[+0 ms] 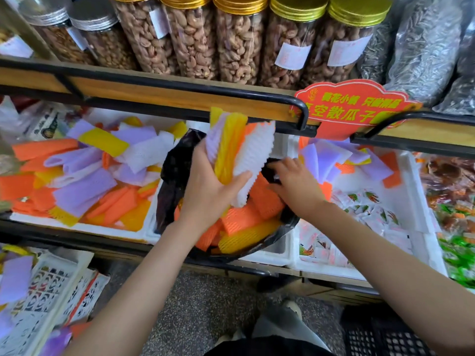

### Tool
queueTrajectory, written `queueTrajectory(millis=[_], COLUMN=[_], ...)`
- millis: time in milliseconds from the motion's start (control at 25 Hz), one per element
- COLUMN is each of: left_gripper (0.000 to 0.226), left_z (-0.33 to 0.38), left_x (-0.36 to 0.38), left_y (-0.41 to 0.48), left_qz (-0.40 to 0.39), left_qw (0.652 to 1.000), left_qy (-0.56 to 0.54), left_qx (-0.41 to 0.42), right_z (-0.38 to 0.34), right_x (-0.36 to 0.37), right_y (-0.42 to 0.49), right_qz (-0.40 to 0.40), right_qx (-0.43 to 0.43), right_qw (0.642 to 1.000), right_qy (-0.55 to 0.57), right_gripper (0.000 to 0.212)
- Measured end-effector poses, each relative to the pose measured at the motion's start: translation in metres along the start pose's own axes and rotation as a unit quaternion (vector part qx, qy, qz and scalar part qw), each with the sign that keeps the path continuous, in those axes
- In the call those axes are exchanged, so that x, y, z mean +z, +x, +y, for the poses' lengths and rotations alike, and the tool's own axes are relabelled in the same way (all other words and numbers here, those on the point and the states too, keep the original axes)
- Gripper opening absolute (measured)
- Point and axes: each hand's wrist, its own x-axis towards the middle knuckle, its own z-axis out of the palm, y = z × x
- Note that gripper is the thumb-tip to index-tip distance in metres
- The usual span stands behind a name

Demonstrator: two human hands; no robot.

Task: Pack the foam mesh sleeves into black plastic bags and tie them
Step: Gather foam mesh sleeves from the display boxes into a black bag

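**While the right hand [295, 181] grips the bag [174, 173], the left hand [205, 188] holds sleeves [239, 150] over it**

Where the black bag sits on the middle shelf [77, 235], between two white foam boxes, its mouth gapes upward. Orange and yellow sleeves lie piled inside it. The left hand is raised just above that mouth. Its fingers [201, 156] and thumb are wrapped round a bundle of purple, yellow, white and orange sleeves. The bundle stands upright, and its top reaches the black rail [180, 86] of the shelf above.

The right hand reaches in from the right to the bag's far rim. Its fingers are bent down over the black plastic and hold it, with the tips partly hidden in the folds.

The left box [123, 231] is heaped with loose sleeves in the same four colours. The right box [416, 201] holds a smaller heap at the back and small printed sachets [359, 204] in front.

On the shelf above stand clear jars [236, 39] of nuts with gold and silver lids. A red sign [354, 106] with yellow characters is clipped to the rail. At lower left, more purple sleeves lie on patterned white cartons [51, 286]. Speckled floor [205, 304] shows below the arms.
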Motion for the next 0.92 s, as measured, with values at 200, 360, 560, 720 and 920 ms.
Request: queueTrajectory(millis=[200,360,560,720,920], left_gripper=[0.083,0.078,0.071,0.075,0.081], left_z=[-0.02,-0.036,-0.051,-0.062,-0.072], left_x=[0.024,0.039,0.067,0.099,0.123], left_y=[-0.005,-0.005,0.006,0.015,0.01], left_qz=[-0.128,-0.222,-0.333,-0.266,-0.227], left_qw=[0.984,0.927,0.846,0.819,0.839], left_qy=[0.125,0.302,0.409,0.506,0.495], left_qx=[-0.018,0.015,0.077,0.049,0.018], right_z=[0.034,0.05,0.027,0.017,0.042], right_x=[0.001,-0.015,-0.046,-0.041,-0.024], right_y=[-0.012,-0.014,-0.023,-0.035,-0.031], right_qz=[0.003,0.007,0.073,0.068,0.046], right_qx=[0.158,0.184,0.184,0.095,0.08], right_qw=[0.976,0.951,0.855,0.881,0.928], right_qy=[0.149,0.247,0.479,0.459,0.362], right_gripper=[0.034,0.031,0.026,0.021,0.018])
